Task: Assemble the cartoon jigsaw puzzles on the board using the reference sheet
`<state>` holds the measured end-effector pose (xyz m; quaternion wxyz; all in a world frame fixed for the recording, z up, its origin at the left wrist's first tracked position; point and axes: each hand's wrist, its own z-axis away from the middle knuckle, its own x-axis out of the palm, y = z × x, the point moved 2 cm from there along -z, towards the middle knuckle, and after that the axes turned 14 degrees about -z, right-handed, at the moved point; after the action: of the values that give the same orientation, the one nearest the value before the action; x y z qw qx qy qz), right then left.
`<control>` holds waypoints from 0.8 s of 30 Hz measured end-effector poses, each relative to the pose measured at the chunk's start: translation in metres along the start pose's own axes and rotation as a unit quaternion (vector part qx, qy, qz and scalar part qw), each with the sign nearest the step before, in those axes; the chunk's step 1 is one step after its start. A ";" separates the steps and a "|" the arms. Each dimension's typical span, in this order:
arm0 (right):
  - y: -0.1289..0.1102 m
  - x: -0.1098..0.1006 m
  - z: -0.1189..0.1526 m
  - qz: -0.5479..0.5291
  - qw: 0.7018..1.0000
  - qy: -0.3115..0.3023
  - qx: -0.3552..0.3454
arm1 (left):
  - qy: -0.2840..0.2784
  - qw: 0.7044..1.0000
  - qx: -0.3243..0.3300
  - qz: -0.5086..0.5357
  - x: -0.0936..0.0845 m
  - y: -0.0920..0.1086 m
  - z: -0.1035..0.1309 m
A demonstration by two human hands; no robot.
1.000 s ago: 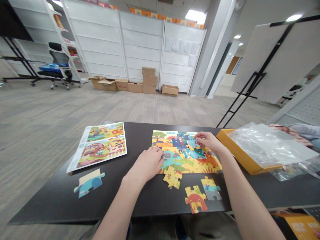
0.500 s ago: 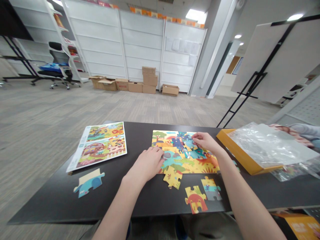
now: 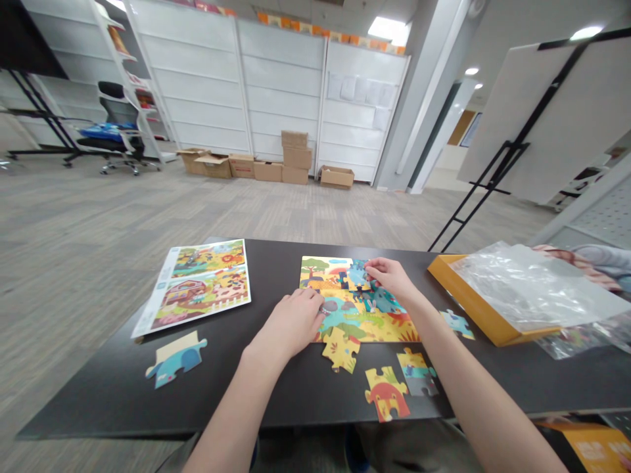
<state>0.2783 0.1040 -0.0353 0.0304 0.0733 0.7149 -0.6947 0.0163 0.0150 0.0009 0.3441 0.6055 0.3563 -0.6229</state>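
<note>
A colourful animal puzzle board (image 3: 365, 322) lies on the black table. My right hand (image 3: 389, 276) pinches a blue puzzle piece (image 3: 357, 276) over the board's upper middle. My left hand (image 3: 298, 318) rests on the board's left edge, palm down with its fingers spread a little, holding nothing visible. Just below the board is a yellow piece (image 3: 340, 350), overlapping its lower edge. A red animal piece (image 3: 387, 394) and a grey and yellow piece (image 3: 417, 372) lie nearer the front edge. Beside my right forearm sits a light blue piece (image 3: 457, 323).
On the left are a printed picture sheet (image 3: 204, 289) and a blue elephant piece (image 3: 178, 360). A yellow box (image 3: 480, 302) holding clear plastic (image 3: 537, 282) stands on the right. Cardboard boxes (image 3: 269, 171) line the far shelves.
My right hand has moved left across the board with the blue piece. The light blue piece by my right forearm shows more fully. My left hand stays in place.
</note>
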 end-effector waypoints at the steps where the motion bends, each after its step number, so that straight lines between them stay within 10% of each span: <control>1: 0.001 0.003 -0.001 -0.003 1.000 -0.002 -0.004 | -0.001 1.000 0.000 -0.001 0.000 0.000 0.000; 24: 0.002 0.014 -0.001 -0.001 1.000 -0.014 0.009 | 0.008 1.000 0.004 -0.005 0.001 0.000 0.000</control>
<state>0.2648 0.1058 -0.0394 0.0389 0.0630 0.7080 -0.7023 0.0161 0.0146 -0.0004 0.3355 0.6096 0.3597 -0.6216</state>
